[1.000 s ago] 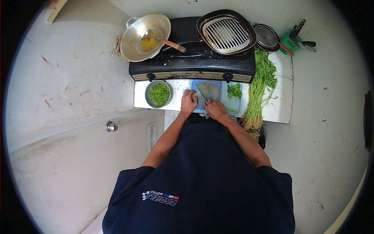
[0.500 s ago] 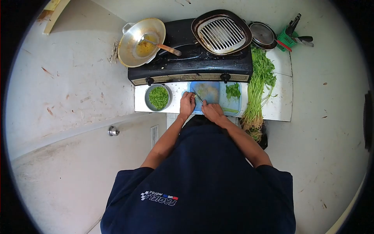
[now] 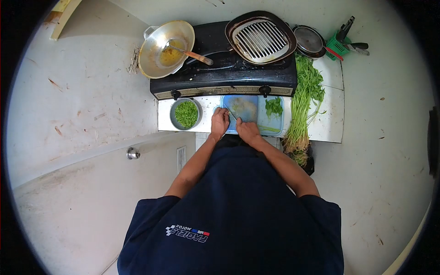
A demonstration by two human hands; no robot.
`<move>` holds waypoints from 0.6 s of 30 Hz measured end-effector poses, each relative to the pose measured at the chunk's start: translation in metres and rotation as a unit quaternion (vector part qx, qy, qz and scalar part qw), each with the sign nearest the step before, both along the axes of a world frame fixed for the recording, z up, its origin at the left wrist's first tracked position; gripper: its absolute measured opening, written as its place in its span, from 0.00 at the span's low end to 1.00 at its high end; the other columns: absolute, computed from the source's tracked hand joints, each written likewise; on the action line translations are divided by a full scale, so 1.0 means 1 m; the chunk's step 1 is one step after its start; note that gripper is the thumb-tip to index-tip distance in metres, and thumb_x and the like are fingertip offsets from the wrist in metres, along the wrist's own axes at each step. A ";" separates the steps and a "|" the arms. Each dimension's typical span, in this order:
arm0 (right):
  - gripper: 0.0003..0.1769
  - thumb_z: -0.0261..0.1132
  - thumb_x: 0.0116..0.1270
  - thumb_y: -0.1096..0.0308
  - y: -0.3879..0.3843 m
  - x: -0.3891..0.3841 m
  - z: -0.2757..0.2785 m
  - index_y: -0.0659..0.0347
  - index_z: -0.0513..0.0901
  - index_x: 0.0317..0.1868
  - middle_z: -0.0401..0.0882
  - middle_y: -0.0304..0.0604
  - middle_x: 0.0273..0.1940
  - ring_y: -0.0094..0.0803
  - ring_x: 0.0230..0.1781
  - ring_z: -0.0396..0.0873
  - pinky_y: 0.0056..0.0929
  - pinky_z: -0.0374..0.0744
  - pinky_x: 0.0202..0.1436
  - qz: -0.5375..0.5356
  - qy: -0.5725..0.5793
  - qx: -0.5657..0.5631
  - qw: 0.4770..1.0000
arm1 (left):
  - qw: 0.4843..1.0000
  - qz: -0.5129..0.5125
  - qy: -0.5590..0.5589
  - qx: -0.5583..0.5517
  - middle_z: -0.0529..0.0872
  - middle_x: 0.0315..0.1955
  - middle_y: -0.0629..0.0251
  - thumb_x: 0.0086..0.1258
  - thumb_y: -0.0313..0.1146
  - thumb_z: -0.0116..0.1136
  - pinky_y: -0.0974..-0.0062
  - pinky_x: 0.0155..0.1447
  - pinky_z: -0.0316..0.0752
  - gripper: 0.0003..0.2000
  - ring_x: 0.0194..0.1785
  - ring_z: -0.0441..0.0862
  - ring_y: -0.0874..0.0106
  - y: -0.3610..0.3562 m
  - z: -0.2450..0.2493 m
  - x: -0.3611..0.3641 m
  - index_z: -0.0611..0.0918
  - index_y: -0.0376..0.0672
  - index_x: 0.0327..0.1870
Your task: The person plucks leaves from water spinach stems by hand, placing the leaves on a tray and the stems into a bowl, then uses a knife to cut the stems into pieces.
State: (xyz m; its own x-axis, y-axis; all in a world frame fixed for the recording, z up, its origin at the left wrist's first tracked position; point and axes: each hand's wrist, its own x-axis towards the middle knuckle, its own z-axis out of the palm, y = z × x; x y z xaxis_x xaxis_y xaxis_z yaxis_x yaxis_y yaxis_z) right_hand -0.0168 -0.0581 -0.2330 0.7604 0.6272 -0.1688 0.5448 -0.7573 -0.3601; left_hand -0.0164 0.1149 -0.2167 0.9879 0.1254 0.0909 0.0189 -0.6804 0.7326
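Note:
My right hand (image 3: 248,131) is closed round the handle of a knife (image 3: 231,112), whose blade points up and left over a blue cutting board (image 3: 261,120). Close beside the blade, the fingers of my left hand (image 3: 220,120) are pressed together at the board's left edge; whatever they pinch is too small to name. A clump of green leaves (image 3: 274,107) lies on the right part of the board, and a few thin green stems (image 3: 269,129) lie near its front edge. Left of my left hand stands a grey bowl (image 3: 172,120) of finely chopped greens (image 3: 186,114).
Behind the board is a black stove (image 3: 213,82) carrying a wok (image 3: 147,62) with a wooden-handled ladle (image 3: 199,57) and a grill pan (image 3: 236,46). A bunch of leafy stalks with roots (image 3: 302,105) lies at right. Farther back are a lidded pan (image 3: 308,40) and a green utensil basket (image 3: 337,47).
My right hand and the knife have shifted very slightly to the left. My left hand stays in almost the same place.

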 end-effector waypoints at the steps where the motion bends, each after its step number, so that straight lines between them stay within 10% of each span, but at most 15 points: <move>1: 0.07 0.55 0.72 0.71 0.001 0.000 0.000 0.66 0.75 0.44 0.88 0.56 0.28 0.50 0.28 0.90 0.46 0.86 0.31 0.000 0.004 -0.004 1.000 | 1.000 0.000 0.004 0.002 0.79 0.33 0.51 0.68 0.19 0.58 0.60 0.41 0.78 0.04 0.34 0.82 0.53 0.000 -0.001 0.000 0.84 0.35 0.39; 18: 0.12 0.58 0.71 0.67 -0.009 -0.002 0.003 0.69 0.80 0.45 0.87 0.54 0.24 0.49 0.25 0.88 0.46 0.85 0.29 0.015 -0.030 -0.011 0.999 | 0.999 -0.039 0.020 -0.029 0.81 0.36 0.49 0.67 0.18 0.60 0.57 0.46 0.79 0.05 0.40 0.83 0.48 0.016 -0.003 0.004 0.84 0.35 0.41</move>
State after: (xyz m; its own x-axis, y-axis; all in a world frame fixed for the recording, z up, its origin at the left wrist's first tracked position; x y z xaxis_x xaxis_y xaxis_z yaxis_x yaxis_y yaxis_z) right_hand -0.0191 -0.0676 -0.2301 0.7507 0.6462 -0.1372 0.5870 -0.7478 -0.3102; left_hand -0.0119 0.1309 -0.2199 0.9976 0.0512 0.0466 -0.0033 -0.6369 0.7710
